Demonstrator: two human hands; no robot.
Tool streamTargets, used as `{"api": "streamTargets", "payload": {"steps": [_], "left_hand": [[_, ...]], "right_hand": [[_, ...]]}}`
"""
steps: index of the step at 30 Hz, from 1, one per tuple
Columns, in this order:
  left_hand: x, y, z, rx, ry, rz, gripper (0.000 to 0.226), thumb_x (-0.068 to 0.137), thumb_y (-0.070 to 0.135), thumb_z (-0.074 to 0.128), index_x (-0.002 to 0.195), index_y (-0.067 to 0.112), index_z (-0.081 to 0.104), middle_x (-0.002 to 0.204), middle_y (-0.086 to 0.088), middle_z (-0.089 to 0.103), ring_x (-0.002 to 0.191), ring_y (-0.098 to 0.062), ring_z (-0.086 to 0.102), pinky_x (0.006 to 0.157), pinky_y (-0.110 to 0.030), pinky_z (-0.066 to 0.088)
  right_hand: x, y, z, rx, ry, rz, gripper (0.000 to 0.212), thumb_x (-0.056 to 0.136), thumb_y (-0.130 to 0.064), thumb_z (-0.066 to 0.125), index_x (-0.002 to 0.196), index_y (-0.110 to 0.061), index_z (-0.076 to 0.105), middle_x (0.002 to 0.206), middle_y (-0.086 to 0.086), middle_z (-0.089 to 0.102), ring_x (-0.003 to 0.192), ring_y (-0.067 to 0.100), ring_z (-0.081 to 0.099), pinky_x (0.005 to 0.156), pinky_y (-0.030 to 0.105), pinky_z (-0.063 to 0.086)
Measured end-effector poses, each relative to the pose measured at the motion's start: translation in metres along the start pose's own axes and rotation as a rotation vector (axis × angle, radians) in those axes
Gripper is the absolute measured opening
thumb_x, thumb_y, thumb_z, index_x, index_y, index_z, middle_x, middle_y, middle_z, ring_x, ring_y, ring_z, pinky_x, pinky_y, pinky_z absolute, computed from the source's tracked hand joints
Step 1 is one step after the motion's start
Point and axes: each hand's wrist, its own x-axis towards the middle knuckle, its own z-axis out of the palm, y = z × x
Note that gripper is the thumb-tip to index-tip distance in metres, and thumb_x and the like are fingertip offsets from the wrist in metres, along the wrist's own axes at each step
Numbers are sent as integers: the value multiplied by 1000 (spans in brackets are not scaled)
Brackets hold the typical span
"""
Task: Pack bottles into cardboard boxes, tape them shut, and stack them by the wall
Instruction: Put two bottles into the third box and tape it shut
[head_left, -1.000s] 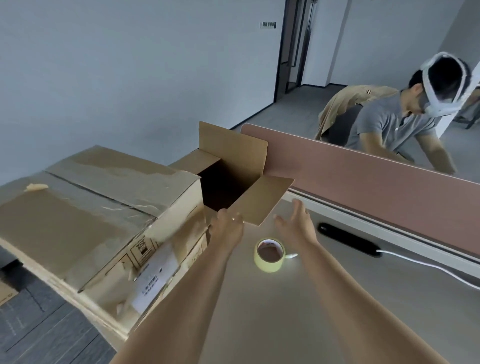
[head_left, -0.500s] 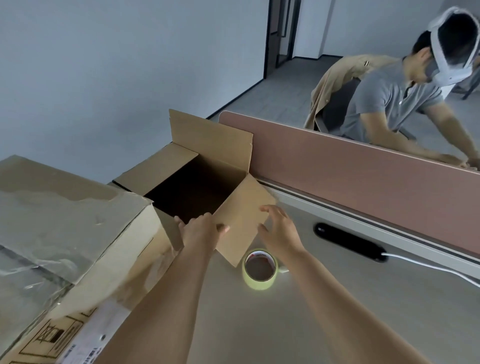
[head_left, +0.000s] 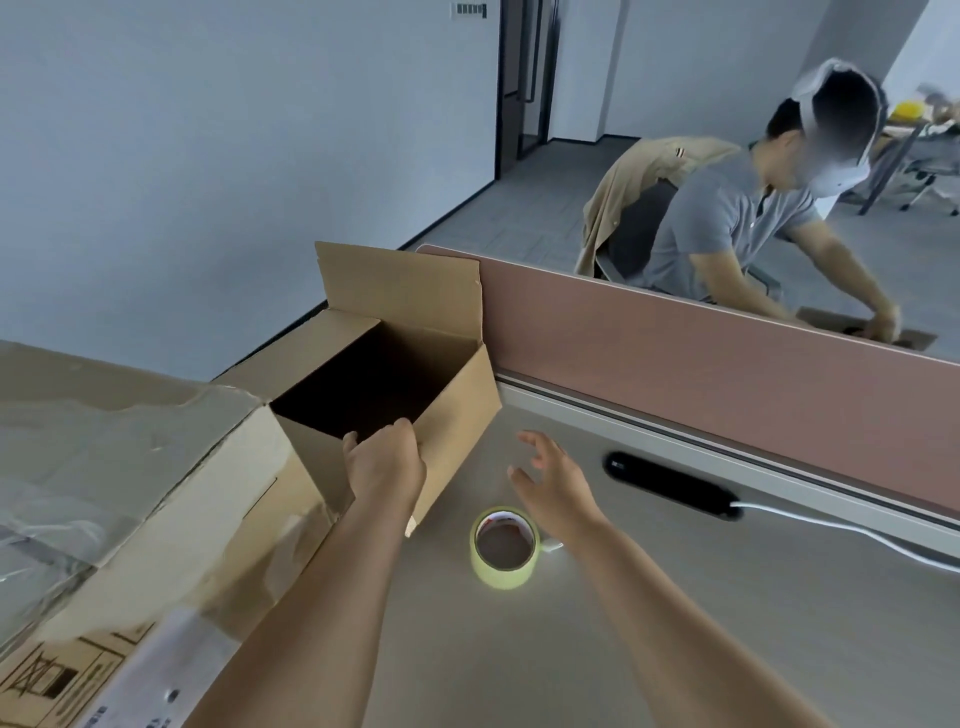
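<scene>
On the desk (head_left: 675, 623): open box (head_left: 457, 415) sits against a bigger taped box (head_left: 130, 467). My left hand (head_left: 387, 462) grips its near edge; right hand (head_left: 553, 480) hovers spread, holding nothing, beside the tape roll (head_left: 504, 545). No bottles visible, inside too dark to tell. Packing, taping and stacking all look pending.

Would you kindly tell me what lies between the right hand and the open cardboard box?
In the head view, only bare desk separates the right hand from the open cardboard box; the tape roll sits nearer the camera.
</scene>
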Motion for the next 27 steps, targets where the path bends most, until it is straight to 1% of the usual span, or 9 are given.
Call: {"api": "streamTargets", "payload": {"steps": [7, 11, 13, 16, 19, 21, 23, 25, 27], "left_hand": [[-15, 8, 17, -55, -40, -3, 22, 91, 5, 42, 109, 11, 55, 72, 0, 56, 84, -18, 59, 116, -38, 17], [-15, 12, 21, -176, -138, -67, 19, 92, 4, 42, 107, 8, 52, 95, -7, 64, 103, -24, 54, 112, -31, 20], [-8, 15, 27, -317, -179, -144, 23, 95, 7, 37, 110, 2, 53, 108, -14, 62, 106, -27, 53, 98, -22, 24], [-2, 18, 33, -317, -208, -160, 29, 98, 12, 30, 113, 3, 53, 115, -11, 60, 109, -24, 52, 88, -25, 22], [-6, 21, 26, -296, -262, -128, 25, 97, 13, 34, 108, 7, 55, 106, -9, 63, 101, -24, 56, 102, -25, 23], [-9, 21, 22, -251, -271, -89, 24, 94, 8, 36, 109, 6, 55, 104, -10, 64, 99, -24, 57, 109, -36, 25], [-9, 21, 21, -279, -258, -58, 31, 93, 4, 36, 120, 5, 51, 112, -10, 63, 105, -24, 57, 107, -36, 31], [-10, 16, 18, -387, -219, -45, 45, 94, 5, 41, 138, 9, 37, 130, -8, 55, 120, -23, 51, 107, -37, 36], [-13, 10, 14, -394, -174, -71, 57, 91, 4, 49, 143, 15, 29, 142, -5, 45, 132, -21, 41, 114, -43, 27]], "right_hand": [[-10, 0, 13, 22, -29, 39, 43, 94, -18, 49, 136, -23, 41, 139, -1, 47, 126, 17, 45, 98, 28, 39], [-11, 0, 24, 35, -80, 61, 43, 96, -15, 45, 137, -25, 40, 142, -1, 45, 124, 17, 48, 95, 28, 40], [-10, -1, 27, 37, -106, 67, 43, 96, -12, 43, 137, -26, 40, 141, 0, 45, 124, 19, 49, 95, 28, 40], [-7, 0, 29, 36, -129, 87, 43, 96, -12, 43, 137, -25, 40, 138, 4, 48, 120, 21, 51, 97, 31, 42], [-4, 2, 35, 12, -168, 123, 35, 94, -14, 45, 128, -24, 46, 124, 3, 57, 105, 20, 58, 85, 27, 45], [-1, 1, 45, 21, -191, 156, 18, 92, -14, 45, 103, -25, 54, 107, 3, 64, 87, 18, 62, 74, 28, 48], [2, -4, 53, 130, -203, 222, 18, 92, -10, 43, 87, -23, 55, 95, 5, 66, 73, 16, 64, 73, 31, 51], [6, -12, 57, 218, -192, 271, 12, 94, -14, 46, 94, -16, 57, 95, 8, 65, 69, 15, 62, 74, 33, 52], [9, -20, 57, 160, -151, 220, 22, 95, -25, 48, 113, -13, 54, 109, 7, 62, 85, 18, 59, 79, 35, 50]]}}
